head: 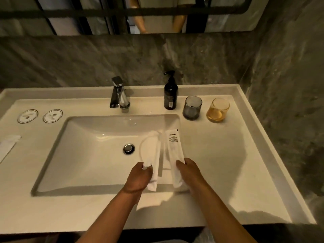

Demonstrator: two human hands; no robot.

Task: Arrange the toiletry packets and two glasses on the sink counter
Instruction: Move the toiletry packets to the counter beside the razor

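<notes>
**Both hands holding packets over the basin's right edge**

Both hands are full. My left hand (140, 178) grips the near end of one long white packet (152, 155), and my right hand (188, 171) grips a second white packet (174, 146) with small print near its far tip. Both packets point toward 12 o'clock, side by side but apart, hanging over the basin (84, 155) near its right rim.

I judge the packet step is in hand: neither is set down yet. The grey glass (192, 107) and the amber glass (217, 110) stand just beside each other on the desk (228, 163) at about 1 o'clock, right of the dark pump bottle (170, 95).

Next move calls for carrying the packets toward 2 or 3 o'clock and laying them flat. Open desk there is broad, bounded by a raised lip along the right and the basin drop on the left. Glasses need a wide berth.
</notes>
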